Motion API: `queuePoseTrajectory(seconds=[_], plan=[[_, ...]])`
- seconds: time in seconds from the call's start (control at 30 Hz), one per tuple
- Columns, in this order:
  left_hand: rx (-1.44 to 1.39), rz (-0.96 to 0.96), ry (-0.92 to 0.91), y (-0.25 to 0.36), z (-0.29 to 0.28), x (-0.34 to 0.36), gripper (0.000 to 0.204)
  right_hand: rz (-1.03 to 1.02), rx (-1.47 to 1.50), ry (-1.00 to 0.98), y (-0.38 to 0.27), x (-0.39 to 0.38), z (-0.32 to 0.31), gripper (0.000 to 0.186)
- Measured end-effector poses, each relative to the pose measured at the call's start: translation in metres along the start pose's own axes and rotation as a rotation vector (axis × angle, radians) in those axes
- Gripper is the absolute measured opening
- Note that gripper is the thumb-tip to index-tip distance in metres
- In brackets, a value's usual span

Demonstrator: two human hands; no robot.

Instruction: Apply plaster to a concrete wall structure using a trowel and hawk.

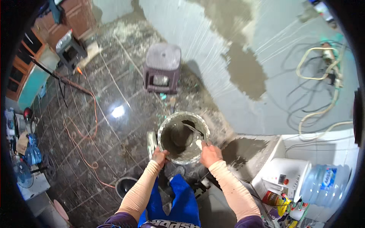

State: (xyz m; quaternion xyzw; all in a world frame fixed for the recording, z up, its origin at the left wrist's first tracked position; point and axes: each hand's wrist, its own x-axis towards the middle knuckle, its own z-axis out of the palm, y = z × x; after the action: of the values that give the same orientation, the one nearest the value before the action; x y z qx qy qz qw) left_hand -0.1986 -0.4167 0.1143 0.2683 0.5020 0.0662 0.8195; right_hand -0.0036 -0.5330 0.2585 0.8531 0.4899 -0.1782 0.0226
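A round bucket (163,123), its rim caked with grey-white plaster, stands on the floor in front of me. Inside it lies wet grey mortar (176,135), heaped toward the left. My left hand (160,157) is closed on the near-left part of the rim. In my right hand (211,154) is the pale handle of a trowel (199,144), held at the near-right rim. The trowel's blade reaches down into the bucket and is smeared with mortar, so its outline is hard to make out.
A grey plastic stool (163,62) stands beyond the bucket, near a grey wall (213,68) with damp patches. An orange cord (95,129) crosses the dark tiles. A black bucket (125,186) is at my left. A large water bottle (327,186) and packages crowd the right side.
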Motion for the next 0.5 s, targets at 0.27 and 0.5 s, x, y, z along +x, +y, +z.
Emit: queuePoseTrajectory(seconds=[0.27, 0.5], plan=[[-0.033, 0.35, -0.213, 0.124, 0.099, -0.1, 0.02, -0.176, -0.281, 0.285, -0.06, -0.048, -0.156, 0.025], [0.066, 0.632, -0.319, 0.188, 0.184, -0.161, 0.047, -0.04, -0.122, 0.535, -0.003, -0.096, -0.279, 0.044]])
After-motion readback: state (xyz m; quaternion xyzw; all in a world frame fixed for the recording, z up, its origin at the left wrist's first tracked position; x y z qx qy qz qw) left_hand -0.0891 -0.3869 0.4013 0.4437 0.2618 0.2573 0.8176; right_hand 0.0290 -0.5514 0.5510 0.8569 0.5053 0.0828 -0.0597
